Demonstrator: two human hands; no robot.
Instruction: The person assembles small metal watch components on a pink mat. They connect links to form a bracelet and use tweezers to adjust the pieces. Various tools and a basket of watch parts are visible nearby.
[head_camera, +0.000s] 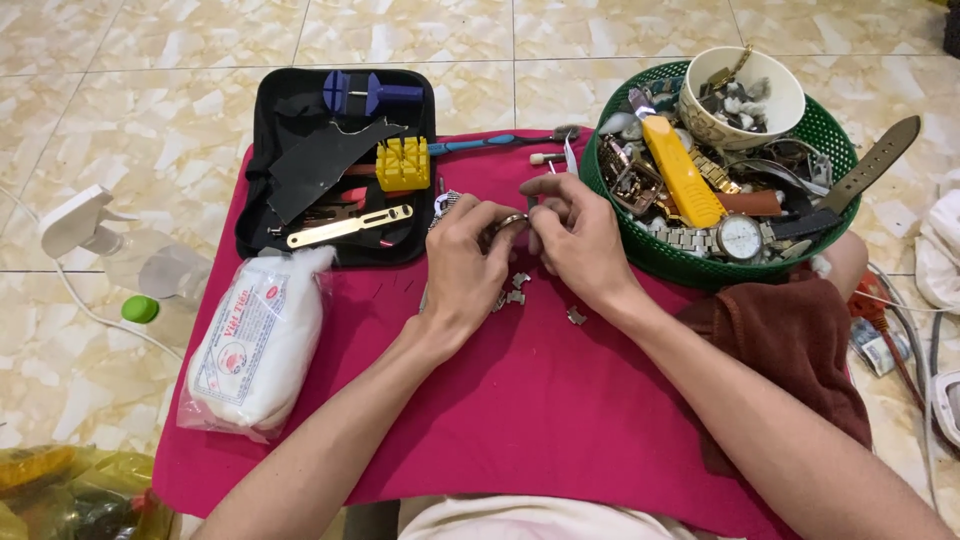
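Head view: left hand and right hand both pinch a metal watch band — loose links lie beneath on red cloth.

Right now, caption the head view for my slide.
Both hands hold a metal watch band over a red cloth.

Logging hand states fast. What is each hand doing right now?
Left hand: closed on a metal watch band.
Right hand: fingers pinched at the same band; whether it holds a tool cannot be told.
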